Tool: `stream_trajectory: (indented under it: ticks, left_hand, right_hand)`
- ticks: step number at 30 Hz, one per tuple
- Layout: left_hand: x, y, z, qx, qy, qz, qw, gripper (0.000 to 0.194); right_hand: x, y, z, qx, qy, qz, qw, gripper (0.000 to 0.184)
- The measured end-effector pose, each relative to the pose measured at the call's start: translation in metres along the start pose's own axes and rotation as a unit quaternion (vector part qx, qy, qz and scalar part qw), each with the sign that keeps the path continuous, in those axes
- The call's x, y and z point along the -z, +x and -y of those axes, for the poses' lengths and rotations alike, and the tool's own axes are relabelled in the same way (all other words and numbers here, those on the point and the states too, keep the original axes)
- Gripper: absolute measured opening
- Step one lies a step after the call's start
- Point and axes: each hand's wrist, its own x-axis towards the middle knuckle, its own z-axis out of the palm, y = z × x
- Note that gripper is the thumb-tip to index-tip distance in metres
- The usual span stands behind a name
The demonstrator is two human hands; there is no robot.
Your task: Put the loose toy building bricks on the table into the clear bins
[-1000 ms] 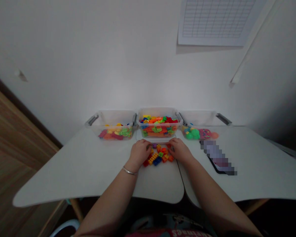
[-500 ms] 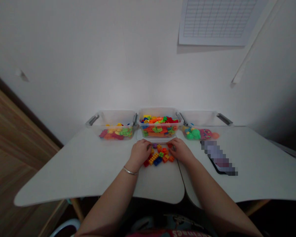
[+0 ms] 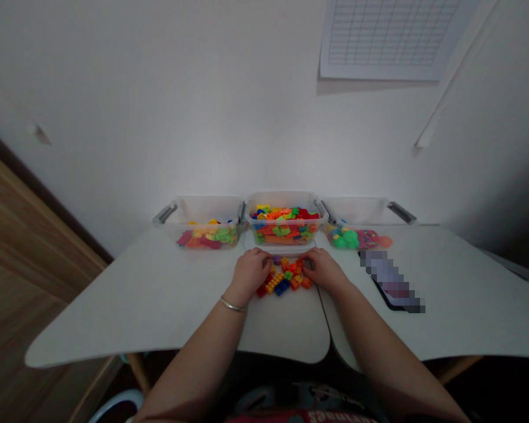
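Note:
A small pile of toy building bricks lies on the white table (image 3: 286,335), between my two hands. It holds a yellow brick (image 3: 274,284), a blue brick (image 3: 282,286), a green brick (image 3: 288,275), a purple brick (image 3: 277,259) and several red and orange ones. My left hand (image 3: 252,271) curves round the left side of the pile, fingertips by the purple brick and thumb apart from them. On the right side my right hand (image 3: 322,269) bends in the same way, its fingertips against the orange and red bricks. Neither hand lifts a brick; the fingertips are partly hidden.
Behind the pile stands a clear bin (image 3: 286,232) full of bricks. A left bin (image 3: 207,238) holds more coloured pieces, and a right bin (image 3: 361,235) holds green and pink toys. A phone (image 3: 390,282) lies at the right. A seam (image 3: 324,311) divides the table.
My right hand has shifted slightly left, its fingers closer in on the orange and red bricks. My left hand and the rest of the pile look the same.

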Motion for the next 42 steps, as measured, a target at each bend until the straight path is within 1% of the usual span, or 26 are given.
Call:
stream_trajectory:
  ticks: [2,4,6,9,11,14,17,20,24,26,29,33,35,39,41,42]
  left_hand:
    - [0.001,0.0,-0.001,0.001,-0.001,0.001,1.0,0.027]
    - [0.003,-0.001,-0.001,-0.001,-0.002,0.001,1.0,0.027]
    - [0.003,-0.001,-0.001,-0.005,-0.002,0.001,1.0,0.028]
    - [0.002,0.0,0.0,-0.005,0.002,0.002,1.0,0.028]
    - [0.001,0.0,0.001,-0.004,0.003,0.003,1.0,0.028]
    - [-0.001,0.0,0.002,-0.005,-0.005,-0.001,1.0,0.027]
    - [-0.002,0.0,0.003,-0.005,-0.014,-0.003,1.0,0.027]
    - [-0.003,0.0,0.003,-0.004,-0.018,-0.002,1.0,0.027]
    - [-0.004,0.001,0.004,-0.003,-0.021,-0.002,1.0,0.027]
    - [-0.003,0.001,0.003,0.0,-0.022,0.001,1.0,0.027]
    - [-0.002,0.001,0.002,0.003,-0.023,0.005,1.0,0.027]
    - [-0.003,0.001,0.003,0.006,-0.036,0.001,0.999,0.027]
    - [-0.005,0.002,0.004,0.008,-0.057,0.001,0.998,0.027]
    - [-0.008,0.004,0.007,0.012,-0.117,-0.003,0.993,0.027]
    - [-0.008,0.006,0.01,0.025,-0.145,-0.019,0.989,0.027]
    - [-0.007,0.007,0.012,0.034,-0.155,-0.029,0.987,0.027]
  right_hand:
    - [0.002,0.001,0.002,0.0,0.03,-0.024,0.999,0.018]
    - [0.008,0.003,0.008,0.006,0.068,-0.07,0.995,0.015]
    - [0.018,0.007,0.018,0.013,0.095,-0.147,0.984,0.016]
    - [0.036,0.018,0.036,0.011,0.093,-0.282,0.955,0.019]
    - [0.047,0.031,0.046,0.008,0.082,-0.323,0.943,0.02]
    - [0.057,0.055,0.053,0.003,0.067,-0.327,0.943,0.019]
    - [0.061,0.079,0.053,-0.014,0.045,-0.313,0.949,0.02]
    - [0.061,0.095,0.052,-0.034,0.018,-0.274,0.961,0.023]
    - [0.061,0.103,0.051,-0.066,-0.03,-0.227,0.971,0.025]
    - [0.061,0.103,0.051,-0.07,-0.047,-0.219,0.972,0.026]
    - [0.062,0.102,0.05,-0.059,-0.056,-0.207,0.975,0.028]
    - [0.063,0.1,0.049,-0.039,-0.039,-0.196,0.979,0.028]
    - [0.063,0.096,0.05,-0.026,-0.002,-0.218,0.976,0.026]
    - [0.061,0.078,0.055,0.009,0.065,-0.302,0.951,0.021]
    - [0.055,0.064,0.058,0.041,0.076,-0.306,0.948,0.018]
    - [0.051,0.055,0.059,0.059,0.083,-0.289,0.952,0.017]
